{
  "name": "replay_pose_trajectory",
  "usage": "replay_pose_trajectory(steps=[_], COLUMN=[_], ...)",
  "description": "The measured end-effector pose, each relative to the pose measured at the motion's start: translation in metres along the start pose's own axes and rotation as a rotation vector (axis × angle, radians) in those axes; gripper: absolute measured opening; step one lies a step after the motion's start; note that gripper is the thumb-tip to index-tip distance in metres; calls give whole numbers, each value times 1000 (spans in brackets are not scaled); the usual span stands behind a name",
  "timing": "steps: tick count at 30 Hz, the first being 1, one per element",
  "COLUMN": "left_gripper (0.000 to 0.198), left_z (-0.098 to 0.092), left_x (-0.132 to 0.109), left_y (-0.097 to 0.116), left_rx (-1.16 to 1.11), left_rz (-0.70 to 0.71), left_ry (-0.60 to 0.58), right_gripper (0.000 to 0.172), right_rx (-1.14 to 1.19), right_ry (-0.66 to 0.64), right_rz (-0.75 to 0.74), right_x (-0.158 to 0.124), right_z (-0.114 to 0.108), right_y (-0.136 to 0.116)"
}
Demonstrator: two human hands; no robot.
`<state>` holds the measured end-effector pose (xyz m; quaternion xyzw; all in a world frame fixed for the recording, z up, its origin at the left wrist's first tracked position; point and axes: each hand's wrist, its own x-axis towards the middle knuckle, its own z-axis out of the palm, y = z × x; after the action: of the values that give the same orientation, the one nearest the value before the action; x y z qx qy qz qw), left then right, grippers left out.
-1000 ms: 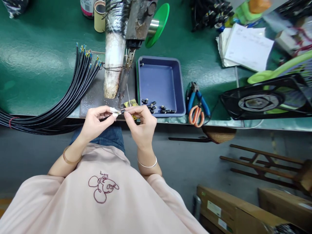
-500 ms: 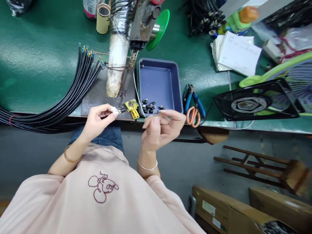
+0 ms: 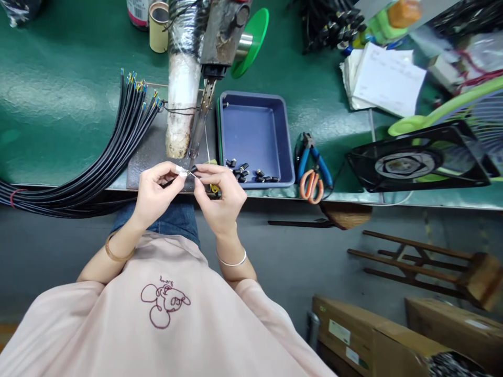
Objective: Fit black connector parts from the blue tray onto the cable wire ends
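At the far left we see a bundle of black cables (image 3: 98, 157) lying across the green bench (image 3: 58, 104), its stripped coloured ends fanned out beside a grey plate (image 3: 147, 157). Next comes the left hand (image 3: 155, 191), just over the bench's near edge, with thumb and forefinger pinched shut on a single black cable (image 3: 173, 181) that runs out towards the right. Directly behind it we find a soldering iron (image 3: 199, 123) slanting down from its holder, its tip close above the pinch. The right hand (image 3: 220, 196) meets the left one at the cable's free end, with thumb and forefinger closed on that tip and the other fingers curled underneath (whether a small part sits between the fingertips we cannot tell). The cable end thus hangs between the two hands, just in front of the plate. Further right stands a blue tray (image 3: 286, 136) with small black parts (image 3: 251, 174) gathered along its near wall. Beyond it lie blue-handled pliers (image 3: 316, 157) touching orange-handled scissors (image 3: 312, 184), and then a black fan (image 3: 420, 162) lying flat.
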<state>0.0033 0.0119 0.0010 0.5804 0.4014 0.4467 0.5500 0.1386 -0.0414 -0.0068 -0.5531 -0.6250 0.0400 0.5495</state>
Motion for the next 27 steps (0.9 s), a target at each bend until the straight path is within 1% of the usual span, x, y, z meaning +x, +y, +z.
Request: replay_pose_trajectory(steps=[6,14,18,24,27], left_gripper=[12,12,11,9,8], left_z=[-1,-5,-5,-5,-5], left_x=[3,-1,-3,-8,-10], left_y=[3,4,5,5,5], left_rx=[50,88,105,92,48], left_rz=[49,-18,-8,-18,-36], left_ry=[-1,-56,-62,-75,-64], right_gripper=[14,14,14,12,12], right_rx=[11,9,-23,1,-39], right_ry=[0,-53,-50,-35,-37], right_rz=[4,3,-3,30,-5], right_x=[4,-1,-2,-3,-4], right_z=[-1,-6,-8,-11,-11], right_y=[-2,-1,-2,-5,-6])
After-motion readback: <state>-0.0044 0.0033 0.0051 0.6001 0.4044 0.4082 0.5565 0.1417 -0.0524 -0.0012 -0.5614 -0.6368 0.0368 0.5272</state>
